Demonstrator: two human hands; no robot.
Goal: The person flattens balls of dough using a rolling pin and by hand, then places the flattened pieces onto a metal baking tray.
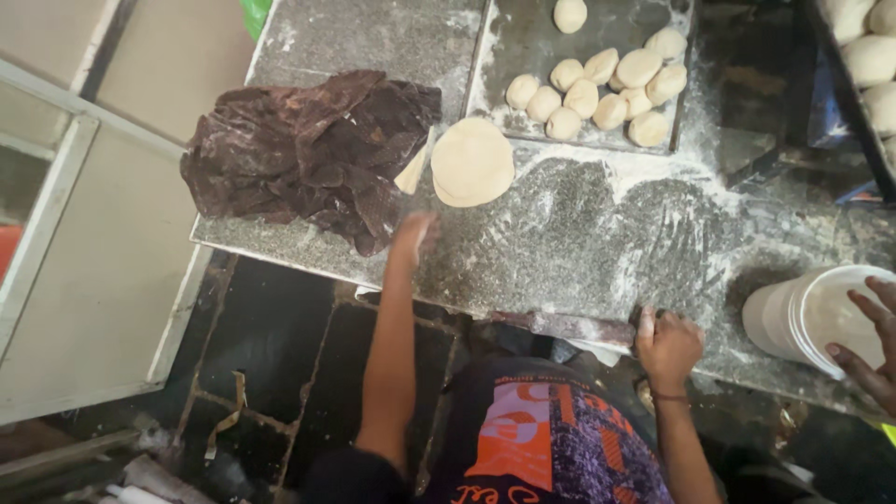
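Your left hand (416,233) reaches out over the floured stone tabletop (597,233), blurred, so you cannot tell how far its fingers are spread; it grips nothing visible and hovers just short of the stack of flat rolled dough discs (471,161), which lies toward the middle of the tabletop's far side. Your right hand (668,343) is curled shut over one end of the dark rolling pin (565,326), which lies along the tabletop's near edge between your two arms. Just beyond the discs, against the far edge, a flour-dusted tray (523,47) carries a cluster of round dough balls (597,91). At the tabletop's left end a crumpled dark brown cloth (299,149) is heaped, touching the discs' side. Near the right end of the near edge stands a white bucket (779,317), and another person's hand (873,341) rests open on its rim. More dough balls (868,51) show in a container past the far right corner.
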